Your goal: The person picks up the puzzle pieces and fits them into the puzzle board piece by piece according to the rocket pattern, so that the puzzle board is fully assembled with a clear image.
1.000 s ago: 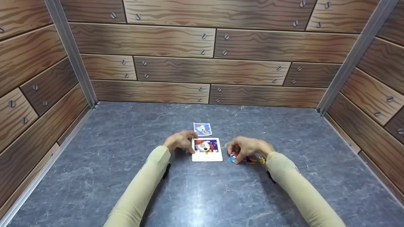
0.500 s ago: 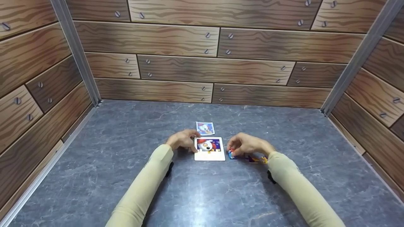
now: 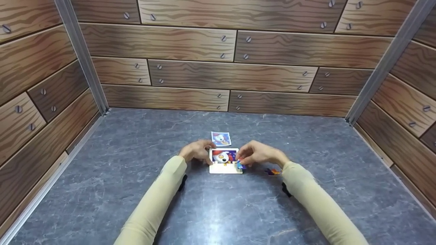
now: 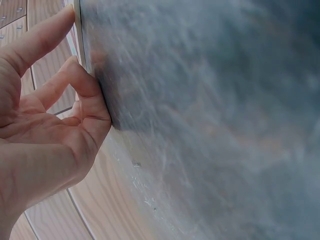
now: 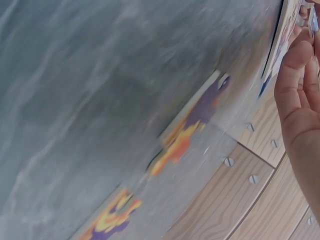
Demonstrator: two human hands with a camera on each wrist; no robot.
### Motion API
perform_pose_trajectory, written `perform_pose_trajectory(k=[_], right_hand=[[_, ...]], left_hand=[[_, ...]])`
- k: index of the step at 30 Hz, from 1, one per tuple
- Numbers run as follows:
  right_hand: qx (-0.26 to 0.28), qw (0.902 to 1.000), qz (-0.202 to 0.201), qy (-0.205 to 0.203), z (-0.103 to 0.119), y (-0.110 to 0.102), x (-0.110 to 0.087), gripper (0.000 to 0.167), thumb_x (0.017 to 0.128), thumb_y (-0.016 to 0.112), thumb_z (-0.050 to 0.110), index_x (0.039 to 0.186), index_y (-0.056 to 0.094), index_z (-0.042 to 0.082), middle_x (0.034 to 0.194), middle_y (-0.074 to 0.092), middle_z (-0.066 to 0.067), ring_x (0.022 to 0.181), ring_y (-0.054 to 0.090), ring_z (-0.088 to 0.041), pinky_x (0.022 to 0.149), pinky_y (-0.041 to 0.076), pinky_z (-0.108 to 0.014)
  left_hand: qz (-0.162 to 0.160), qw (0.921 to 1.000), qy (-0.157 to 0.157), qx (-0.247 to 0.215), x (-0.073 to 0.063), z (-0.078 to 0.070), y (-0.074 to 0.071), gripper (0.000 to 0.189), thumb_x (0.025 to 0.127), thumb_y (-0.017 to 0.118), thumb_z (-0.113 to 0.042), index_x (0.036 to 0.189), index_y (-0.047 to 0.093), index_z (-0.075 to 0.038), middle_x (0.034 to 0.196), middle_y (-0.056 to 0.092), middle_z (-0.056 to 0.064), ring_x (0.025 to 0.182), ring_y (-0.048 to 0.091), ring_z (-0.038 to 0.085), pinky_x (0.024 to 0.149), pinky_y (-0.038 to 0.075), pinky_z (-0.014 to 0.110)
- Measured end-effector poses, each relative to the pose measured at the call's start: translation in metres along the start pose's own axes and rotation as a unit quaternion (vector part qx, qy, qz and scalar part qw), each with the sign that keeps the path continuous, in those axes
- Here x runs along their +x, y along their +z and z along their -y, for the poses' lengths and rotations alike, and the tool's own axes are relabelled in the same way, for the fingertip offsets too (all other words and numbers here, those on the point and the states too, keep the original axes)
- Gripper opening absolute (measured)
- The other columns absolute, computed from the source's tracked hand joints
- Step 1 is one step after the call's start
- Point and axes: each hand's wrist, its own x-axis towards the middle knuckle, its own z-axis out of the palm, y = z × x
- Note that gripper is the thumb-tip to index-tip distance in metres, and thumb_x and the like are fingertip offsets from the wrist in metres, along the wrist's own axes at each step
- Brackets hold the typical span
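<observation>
Grey marbled surface [image 3: 136, 146], plank-patterned walls [image 3: 187, 75] on 3 sides. White puzzle tray [image 3: 221, 169] flat between the hands; picture across its far part, pale strip along the near side. Left hand [image 3: 197, 150] at the tray's left edge, thumb and bent fingers apart; cannot tell whether it grips. Right hand [image 3: 259, 152] pinches a blue puzzle piece [image 3: 240, 165] at the tray's right edge, covering part of that edge. Picture card [image 3: 221, 139] just beyond the tray. To the right, 2 loose pieces [image 5: 187, 127], a gap between; only 1 shows in the head view, beside the right sleeve [image 3: 316, 194].
</observation>
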Motion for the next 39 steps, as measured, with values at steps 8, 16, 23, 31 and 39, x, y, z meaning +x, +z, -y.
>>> perform_pose_trajectory(k=[8, 16, 23, 31, 39], right_hand=[[0.013, 0.9997, 0.001, -0.018, 0.010, 0.010, 0.010, 0.023, 0.088, 0.069, 0.004, 0.110, 0.070, -0.003, 0.092, 0.071, -0.007, 0.072, 0.060, -0.007, 0.062, 0.052, -0.023], [-0.011, 0.9986, -0.012, -0.050, 0.016, 0.019, 0.020, 0.022, 0.087, 0.069, 0.003, 0.108, 0.071, -0.002, 0.089, 0.069, -0.004, 0.077, 0.058, -0.006, 0.066, 0.049, -0.020], [-0.008, 0.9985, -0.012, -0.053, 0.022, 0.029, 0.030, 0.021, 0.085, 0.071, 0.002, 0.106, 0.071, -0.002, 0.086, 0.069, -0.002, 0.074, 0.058, -0.005, 0.064, 0.048, -0.019], [-0.002, 0.9993, -0.014, -0.034, 0.029, 0.037, 0.039, 0.018, 0.085, 0.070, -0.001, 0.103, 0.070, -0.003, 0.082, 0.066, -0.001, 0.068, 0.055, -0.006, 0.056, 0.046, -0.020], [-0.006, 0.9984, -0.033, -0.045, 0.030, 0.045, 0.048, 0.017, 0.082, 0.070, -0.006, 0.099, 0.068, -0.007, 0.083, 0.069, -0.008, 0.070, 0.055, -0.004, 0.058, 0.044, -0.016]], left_hand=[[0.001, 0.9996, -0.013, 0.023, 0.002, 0.000, -0.003, 0.063, 0.074, 0.081, -0.002, 0.132, 0.057, -0.013, 0.144, 0.048, 0.017, 0.098, 0.053, 0.019, 0.085, 0.047, 0.030], [0.011, 0.9992, 0.010, 0.038, -0.001, 0.002, -0.005, 0.066, 0.072, 0.080, 0.000, 0.133, 0.057, -0.011, 0.143, 0.050, 0.017, 0.104, 0.054, 0.021, 0.086, 0.050, 0.030], [0.009, 0.9981, 0.014, 0.060, 0.000, 0.002, -0.006, 0.064, 0.073, 0.080, -0.003, 0.132, 0.058, -0.013, 0.145, 0.049, 0.016, 0.118, 0.050, 0.025, 0.101, 0.045, 0.037], [0.003, 0.9971, 0.026, 0.071, -0.001, 0.002, -0.006, 0.065, 0.072, 0.081, -0.002, 0.132, 0.058, -0.011, 0.141, 0.052, 0.016, 0.115, 0.052, 0.024, 0.097, 0.047, 0.034], [0.021, 0.9981, 0.022, 0.053, -0.001, 0.003, -0.006, 0.069, 0.070, 0.081, 0.000, 0.133, 0.056, -0.012, 0.144, 0.049, 0.015, 0.120, 0.051, 0.025, 0.102, 0.045, 0.036]])
